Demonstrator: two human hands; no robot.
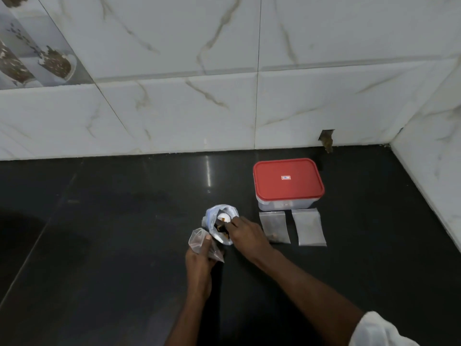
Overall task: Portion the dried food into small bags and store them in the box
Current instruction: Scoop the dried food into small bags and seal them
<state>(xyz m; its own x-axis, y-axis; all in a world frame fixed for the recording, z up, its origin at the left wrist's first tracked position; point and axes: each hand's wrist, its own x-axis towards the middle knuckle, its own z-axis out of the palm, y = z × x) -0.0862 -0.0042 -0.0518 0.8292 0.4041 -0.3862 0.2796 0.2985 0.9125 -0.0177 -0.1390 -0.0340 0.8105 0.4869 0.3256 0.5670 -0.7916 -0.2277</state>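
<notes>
pinching small bag [197,239] with left hand [199,260] fingers beside food bag [224,239] — likely to shorten transfer; gripping white scoop [222,217] inside with right hand [245,233] fingers.

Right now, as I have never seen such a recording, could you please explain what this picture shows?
There is no machine. A person wears a camera on the head, so the one picture looks down at their own two bare hands over a dark counter. The left hand grips a small bag. The right hand reaches to the mouth of the food bag; whether it holds anything is unclear. Further right stands the box, its red lid on, with two flat bags lying in front of it.
</notes>
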